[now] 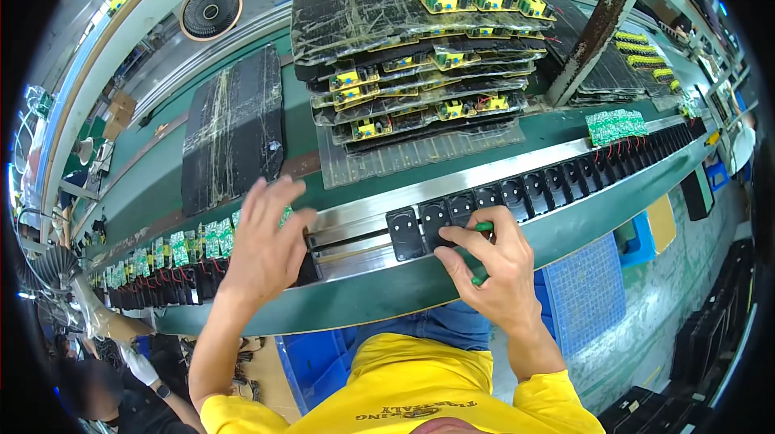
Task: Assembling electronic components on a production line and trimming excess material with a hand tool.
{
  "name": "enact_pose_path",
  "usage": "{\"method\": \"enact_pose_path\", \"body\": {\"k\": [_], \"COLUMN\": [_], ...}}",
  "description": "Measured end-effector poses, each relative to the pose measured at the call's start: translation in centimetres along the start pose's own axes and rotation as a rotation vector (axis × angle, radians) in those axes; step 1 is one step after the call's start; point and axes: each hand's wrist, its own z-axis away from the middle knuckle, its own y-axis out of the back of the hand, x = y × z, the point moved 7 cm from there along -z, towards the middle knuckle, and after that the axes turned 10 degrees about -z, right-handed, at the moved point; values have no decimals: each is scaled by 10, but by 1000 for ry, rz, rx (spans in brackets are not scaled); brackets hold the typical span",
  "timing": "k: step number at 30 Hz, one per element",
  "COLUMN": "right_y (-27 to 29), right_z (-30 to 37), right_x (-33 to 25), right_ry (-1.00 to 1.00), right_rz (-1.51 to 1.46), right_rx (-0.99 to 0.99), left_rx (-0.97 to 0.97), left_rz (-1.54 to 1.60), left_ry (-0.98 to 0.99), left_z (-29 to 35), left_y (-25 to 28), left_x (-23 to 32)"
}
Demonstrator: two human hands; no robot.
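Note:
My right hand [496, 264] is curled around a green-handled tool [484, 226], most of which is hidden by the fingers. Its thumb and index fingertip are at a black plastic housing [436, 214] in the row on the metal rail [355, 260]. Left of that one, the end housing [404, 234] of this row lies flat, its two small metal dots showing. My left hand [266, 244] hovers over the rail's left part with fingers spread, holding nothing visible. Partly under it is another black housing [308, 267]. Between the two groups runs a bare stretch of rail.
Green circuit boards [179, 248] with red wires stand in housings at left; more boards [616, 125] lie at right. Stacked black sheets [347, 14] carry yellow-and-green boards behind the rail. A rusty post [593, 38] rises at back right. A gloved co-worker's hand [139, 365] is at lower left.

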Motion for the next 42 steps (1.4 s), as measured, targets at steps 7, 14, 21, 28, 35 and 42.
{"method": "enact_pose_path", "body": {"k": [7,14,21,28,35,42], "right_y": [13,21,33,40,13,5], "right_z": [-1,8,9,-17,-42,-35], "right_x": [-8,7,15,5,-9,-8], "right_ry": [20,-69,-98,-116,-157,16], "right_rz": [-28,-61,-93,-260,-613,-642], "right_rx": [-18,-4,43,172,100,93], "left_rx": [396,318,-105,403,133,-69], "left_rz": [30,-262,-132,621,755,902], "left_ry": [102,258,273,4,-29,-76], "left_z": [-196,-365,-363,-213,-94,-69], "left_y": [15,-70,-52,42,31,23], "left_x": [-56,-153,-149,-7,71,86]}}
